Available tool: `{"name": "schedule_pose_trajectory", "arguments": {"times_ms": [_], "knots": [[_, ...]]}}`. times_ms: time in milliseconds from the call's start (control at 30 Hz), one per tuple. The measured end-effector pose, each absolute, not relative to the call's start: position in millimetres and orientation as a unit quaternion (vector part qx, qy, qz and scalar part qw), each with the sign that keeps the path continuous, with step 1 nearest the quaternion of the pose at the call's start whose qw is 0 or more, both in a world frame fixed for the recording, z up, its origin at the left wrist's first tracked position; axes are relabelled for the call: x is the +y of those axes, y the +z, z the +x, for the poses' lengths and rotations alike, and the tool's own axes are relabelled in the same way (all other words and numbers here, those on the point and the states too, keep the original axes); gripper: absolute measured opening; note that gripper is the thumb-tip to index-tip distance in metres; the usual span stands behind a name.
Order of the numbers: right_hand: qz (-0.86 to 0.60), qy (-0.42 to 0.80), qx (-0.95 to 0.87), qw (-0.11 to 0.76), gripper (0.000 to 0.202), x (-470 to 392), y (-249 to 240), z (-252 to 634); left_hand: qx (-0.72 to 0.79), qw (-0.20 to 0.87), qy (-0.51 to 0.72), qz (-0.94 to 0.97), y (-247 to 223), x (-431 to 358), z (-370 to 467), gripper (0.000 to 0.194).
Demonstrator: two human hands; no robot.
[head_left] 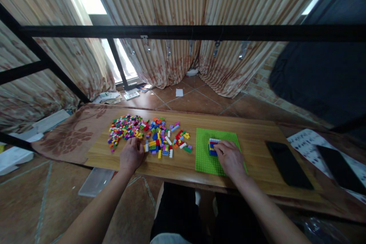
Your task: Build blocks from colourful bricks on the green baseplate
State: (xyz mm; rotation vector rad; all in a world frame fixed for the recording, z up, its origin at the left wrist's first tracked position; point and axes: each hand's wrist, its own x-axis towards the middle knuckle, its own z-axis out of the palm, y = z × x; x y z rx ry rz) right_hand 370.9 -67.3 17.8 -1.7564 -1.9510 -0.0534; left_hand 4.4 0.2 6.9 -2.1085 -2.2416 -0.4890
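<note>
in the head view, one stack [212,152] is sitting on one green plate [203,164], left of the nearer right hand [229,156] and meeting its bent fingers, long axis unclear. the left hand [131,155] is resting curled beside bricks [164,140] too many to count; whether either is pinching anything, one cannot tell.

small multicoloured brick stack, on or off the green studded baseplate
On: the stack sits inside the edges of the baseplate, green showing around it.
</note>
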Motion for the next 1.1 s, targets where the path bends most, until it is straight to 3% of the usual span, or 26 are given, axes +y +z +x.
{"name": "schedule_pose_trajectory", "arguments": {"times_ms": [300,533,767,933,1100], "knots": [[-0.65,-0.053,-0.742,0.155,0.027,-64.2,23.9,371.1,-0.718,0.008,-0.165,-0.676,7.7,-0.7,4.4,0.019],[-0.672,-0.064,-0.711,0.196,0.03,-82.4,20.9,356.2,-0.722,0.008,-0.166,-0.672,9.8,-1.2,6.0,0.02],[-0.707,-0.036,-0.689,0.154,0.034,-88.0,20.9,319.9,-0.718,0.027,-0.151,-0.679,9.2,-0.2,4.6,0.021],[-0.728,-0.058,-0.659,0.18,0.032,-83.7,21.1,318.5,-0.714,0.04,-0.15,-0.683,7.6,1.3,3.3,0.021],[-0.723,-0.069,-0.66,0.194,0.046,-86.4,9.0,321.7,-0.714,0.038,-0.157,-0.681,6.5,1.3,3.2,0.021]]}}
